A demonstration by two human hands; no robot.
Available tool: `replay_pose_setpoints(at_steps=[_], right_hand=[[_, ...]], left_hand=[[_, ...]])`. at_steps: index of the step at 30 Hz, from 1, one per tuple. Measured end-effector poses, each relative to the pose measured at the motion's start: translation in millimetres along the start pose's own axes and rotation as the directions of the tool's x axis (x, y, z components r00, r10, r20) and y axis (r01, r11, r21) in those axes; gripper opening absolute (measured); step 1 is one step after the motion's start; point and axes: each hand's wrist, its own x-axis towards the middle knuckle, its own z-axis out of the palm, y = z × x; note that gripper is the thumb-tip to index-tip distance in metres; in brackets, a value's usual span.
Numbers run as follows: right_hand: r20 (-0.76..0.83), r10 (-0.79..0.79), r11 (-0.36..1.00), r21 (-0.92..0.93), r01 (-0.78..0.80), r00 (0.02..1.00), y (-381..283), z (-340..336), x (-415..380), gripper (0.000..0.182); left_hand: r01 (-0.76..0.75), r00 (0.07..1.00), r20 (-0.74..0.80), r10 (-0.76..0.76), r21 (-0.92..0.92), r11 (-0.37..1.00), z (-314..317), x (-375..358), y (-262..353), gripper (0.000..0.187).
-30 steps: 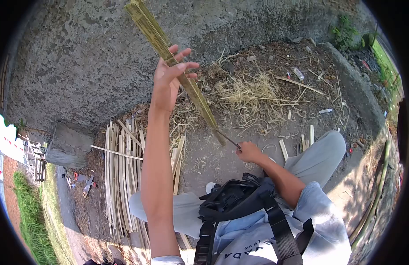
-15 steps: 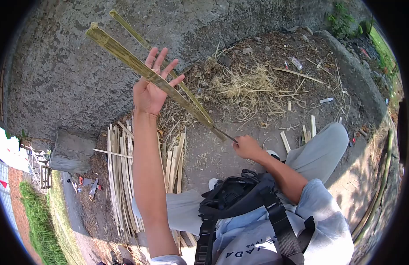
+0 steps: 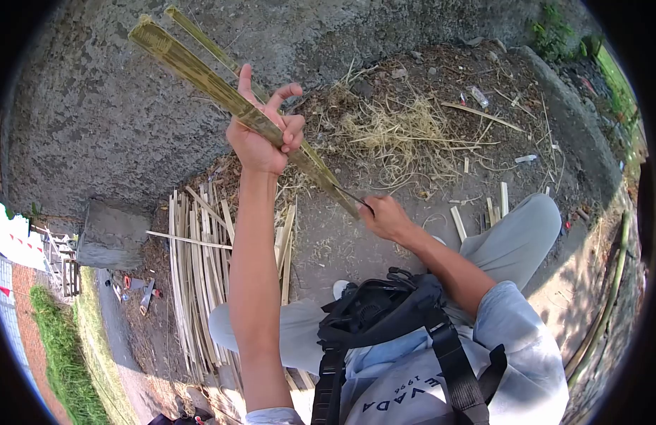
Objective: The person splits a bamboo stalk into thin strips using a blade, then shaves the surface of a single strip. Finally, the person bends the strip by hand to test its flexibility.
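Note:
A long greenish-yellow bamboo strip [image 3: 200,81] slants across the view from upper left to the middle. My left hand [image 3: 260,150] grips it from below, with the ring and little fingers curled over its edge and the index finger raised. Behind it runs a second, thinner bamboo strip [image 3: 207,44], apart at the top and converging with the first near their lower ends. My right hand [image 3: 389,221] is closed around the handle of a thin dark knife [image 3: 352,196]. The blade meets the strips where they converge; its tip is hidden there.
Pale split bamboo strips [image 3: 193,283] lie in a bundle at the left, beside a concrete block [image 3: 115,232]. A heap of shavings [image 3: 402,131] lies ahead near a plastic bottle [image 3: 478,97]. Tools, including a saw [image 3: 148,297], lie at far left.
My left hand was spread under the strip; its lower fingers have curled over it. My right hand and the knife have shifted slightly left and up.

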Motion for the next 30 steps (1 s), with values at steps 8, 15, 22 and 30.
replay_pose_setpoints(at_steps=[8, 15, 22, 30], right_hand=[[0.066, 0.115, 0.989, -0.103, -0.108, 0.991, 6, 10, 9, 0.033], [0.240, 0.291, 0.890, -0.423, -0.170, 0.926, 109, 73, -10, 0.038], [0.450, 0.508, 0.845, -0.095, -0.527, 0.734, 98, 52, 2, 0.057], [0.570, 0.508, 0.744, 0.086, -0.662, 0.645, 130, 76, 15, 0.065]], left_hand=[[-0.031, 0.998, 0.064, 0.027, 0.058, 0.998, 10, 2, -9, 0.077], [-0.050, 0.996, 0.074, 0.050, -0.006, 0.999, 19, 6, -12, 0.073], [-0.076, 0.997, -0.025, 0.078, 0.071, 0.995, 17, 0, -12, 0.063], [-0.168, 0.986, 0.010, 0.168, 0.019, 0.986, 12, -3, -10, 0.076]])
